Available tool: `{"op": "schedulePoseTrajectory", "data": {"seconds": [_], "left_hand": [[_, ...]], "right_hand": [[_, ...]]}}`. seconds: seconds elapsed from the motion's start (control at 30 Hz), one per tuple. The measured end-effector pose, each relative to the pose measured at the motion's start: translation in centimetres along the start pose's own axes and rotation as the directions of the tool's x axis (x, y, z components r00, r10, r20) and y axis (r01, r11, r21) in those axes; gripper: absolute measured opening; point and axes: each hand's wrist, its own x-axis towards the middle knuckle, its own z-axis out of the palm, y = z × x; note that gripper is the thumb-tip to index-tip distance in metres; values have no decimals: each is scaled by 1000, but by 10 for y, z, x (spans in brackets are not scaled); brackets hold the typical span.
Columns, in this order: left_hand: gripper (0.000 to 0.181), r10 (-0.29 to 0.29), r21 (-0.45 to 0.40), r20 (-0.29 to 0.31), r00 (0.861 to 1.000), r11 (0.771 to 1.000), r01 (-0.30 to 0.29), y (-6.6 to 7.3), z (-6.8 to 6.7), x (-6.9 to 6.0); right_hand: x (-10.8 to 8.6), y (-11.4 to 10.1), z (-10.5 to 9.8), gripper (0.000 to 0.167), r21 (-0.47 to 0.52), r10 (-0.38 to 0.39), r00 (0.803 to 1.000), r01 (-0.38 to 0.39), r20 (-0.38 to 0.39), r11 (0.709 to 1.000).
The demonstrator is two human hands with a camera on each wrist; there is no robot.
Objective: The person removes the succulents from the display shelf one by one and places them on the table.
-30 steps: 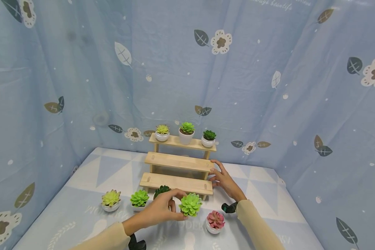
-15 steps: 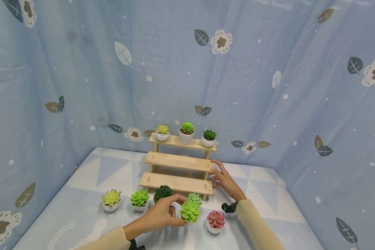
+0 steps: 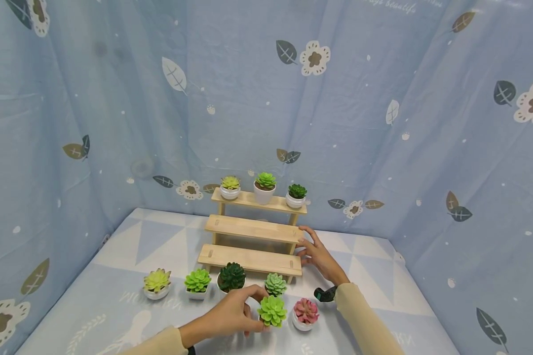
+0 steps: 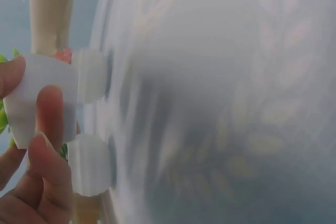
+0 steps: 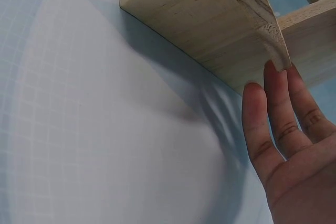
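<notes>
Yellow-green leaves mark the leftmost potted succulent on the table; beside it come a bright green succulent and a dark green succulent. Next, the left hand pinches the white pot of a lime-green succulent between thumb and fingers, in front of the three-tier wooden stand. That grip on the pot wall looks sound (leaves would bend); best to carry it level, clear of the pale green succulent just behind and the pink succulent to its right. Farthest right, the right hand, fingers loosely spread, touches the stand's end; light contact should steady it without shoving.
</notes>
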Motion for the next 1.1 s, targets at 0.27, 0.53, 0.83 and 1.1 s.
{"op": "schedulePoseTrajectory", "data": {"seconds": [0.27, 0.53, 0.83, 1.1], "left_hand": [[51, -38, 11, 4, 999, 999, 38, -4, 3, 3], [50, -47, 12, -18, 999, 999, 47, -7, 8, 4], [50, -80, -22, -12, 997, 997, 80, -9, 11, 5], [53, -81, -22, -14, 997, 996, 81, -12, 14, 7]], "right_hand": [[0, 1, 0, 56, 3, -3, 1000, 3, -8, 1000], [-2, 0, 2, 58, 5, -25, 1000, 25, 13, 1000], [-1, 0, 2, 62, 5, -26, 999, 26, 18, 1000], [-2, 0, 2, 57, 7, -16, 1000, 16, 9, 1000]]}}
